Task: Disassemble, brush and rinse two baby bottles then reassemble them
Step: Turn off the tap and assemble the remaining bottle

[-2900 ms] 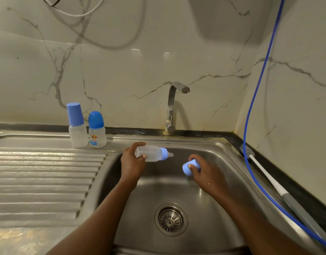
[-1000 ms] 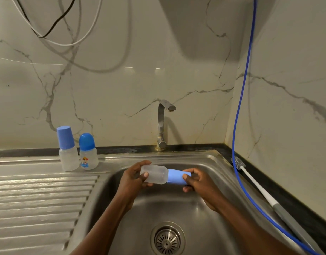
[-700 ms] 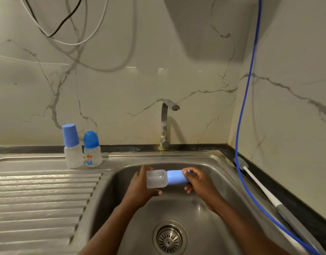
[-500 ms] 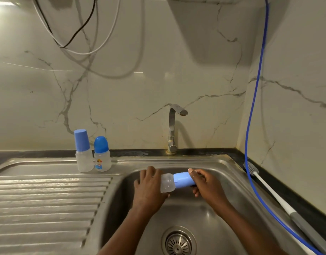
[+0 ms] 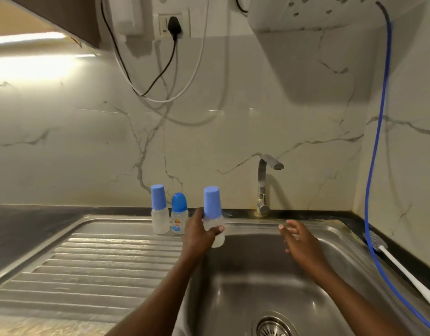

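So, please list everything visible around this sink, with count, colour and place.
sink: 1, steel, centre
faucet: 1, silver, behind sink
held bottle: 1, clear, light blue cap, upright over sink's left edge
tall bottle: 1, clear, light blue cap, back of drainboard
short bottle: 1, clear, darker blue cap, beside tall bottle
brush: 1, white handle, right of sink
cord: 1, blue, hanging at right
left hand: 1, grips held bottle
right hand: 1, open, above sink
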Demonstrator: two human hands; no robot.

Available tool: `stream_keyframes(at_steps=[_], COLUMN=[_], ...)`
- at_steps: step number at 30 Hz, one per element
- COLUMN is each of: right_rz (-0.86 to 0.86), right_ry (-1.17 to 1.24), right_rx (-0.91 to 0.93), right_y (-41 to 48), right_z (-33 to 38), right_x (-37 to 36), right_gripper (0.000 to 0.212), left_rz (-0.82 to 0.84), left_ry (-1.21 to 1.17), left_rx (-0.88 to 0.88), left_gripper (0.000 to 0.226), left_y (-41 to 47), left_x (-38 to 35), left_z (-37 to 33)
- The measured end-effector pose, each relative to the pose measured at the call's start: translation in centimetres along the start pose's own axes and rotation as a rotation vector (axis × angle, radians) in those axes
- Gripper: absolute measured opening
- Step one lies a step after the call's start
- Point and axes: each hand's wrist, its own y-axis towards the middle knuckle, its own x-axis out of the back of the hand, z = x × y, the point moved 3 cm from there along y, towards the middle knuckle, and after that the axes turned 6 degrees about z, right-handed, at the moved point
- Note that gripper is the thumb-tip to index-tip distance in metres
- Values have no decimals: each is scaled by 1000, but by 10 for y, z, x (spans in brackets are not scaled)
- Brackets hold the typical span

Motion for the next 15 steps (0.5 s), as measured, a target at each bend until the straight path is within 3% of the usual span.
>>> stream_keyframes(at_steps=[5,10,15], right_rz=[2,18,28], right_ry=[-40,-74,-94], right_rx=[-7,8,25], right_y=[5,7,16], right_z=[16,28,39], right_x=[-25,-45,-57], right_gripper=[39,37,39], left_rz=[-195,-393,-480], left_ry=[-52,77,9], left_rx=[40,112,202], left_gripper=[52,54,51], left_y=[-18,-21,-1], left_x=[68,124,161], left_z=[28,68,97])
